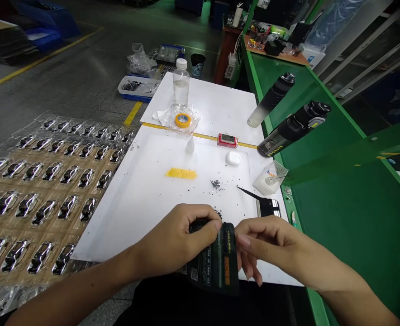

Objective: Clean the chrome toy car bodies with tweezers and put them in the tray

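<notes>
A dark green printed pouch [216, 267] hangs tilted over the table's near edge, just above my lap. My left hand [178, 237] is closed around its upper part, the thumb pressed on the printed face. At the pouch's right edge, my right hand [271, 242] is closed in a pinch, with its lower fingers hanging loose. Whatever lies between those fingertips beyond the pouch's edge is hidden. Small black pieces [216, 184] lie in a pile on the white table [125, 217], and more are scattered beyond my hands. Black tweezers [249, 192] rest against a dark phone-like slab [269, 207].
Trays of black parts [44, 213] fill the left side. Farther back stand a clear bottle [181, 86], orange tape [183, 120], a red-framed device [227, 140] and a white case [233, 158]. Two dark bottles [288, 129] lean by the green partition [322, 149], near a white box [270, 177].
</notes>
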Tool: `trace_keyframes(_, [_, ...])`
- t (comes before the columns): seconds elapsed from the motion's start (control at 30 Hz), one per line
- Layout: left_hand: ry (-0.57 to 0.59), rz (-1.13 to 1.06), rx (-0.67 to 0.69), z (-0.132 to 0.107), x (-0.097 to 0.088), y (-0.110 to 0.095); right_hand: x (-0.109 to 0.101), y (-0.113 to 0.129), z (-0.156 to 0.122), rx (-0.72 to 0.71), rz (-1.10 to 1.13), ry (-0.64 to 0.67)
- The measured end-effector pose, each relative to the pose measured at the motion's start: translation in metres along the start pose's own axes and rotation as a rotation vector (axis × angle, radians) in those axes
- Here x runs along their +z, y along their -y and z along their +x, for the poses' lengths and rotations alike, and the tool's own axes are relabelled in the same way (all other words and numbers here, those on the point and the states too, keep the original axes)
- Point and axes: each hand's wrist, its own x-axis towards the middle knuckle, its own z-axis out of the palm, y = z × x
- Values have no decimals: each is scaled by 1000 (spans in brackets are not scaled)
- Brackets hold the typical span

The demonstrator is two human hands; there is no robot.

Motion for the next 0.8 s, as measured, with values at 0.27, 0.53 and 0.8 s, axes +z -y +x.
trace_keyframes(0.27, [-65,67,48,2,0,1,4,-13,-3,7,80,5])
trace_keyframes(0.53, [-130,134,55,-7,14,9,24,-5,-10,25,-306,-296])
trace_keyframes(0.8, [-363,-17,95,-23,41,35,34,-17,-1,76,-169,-262])
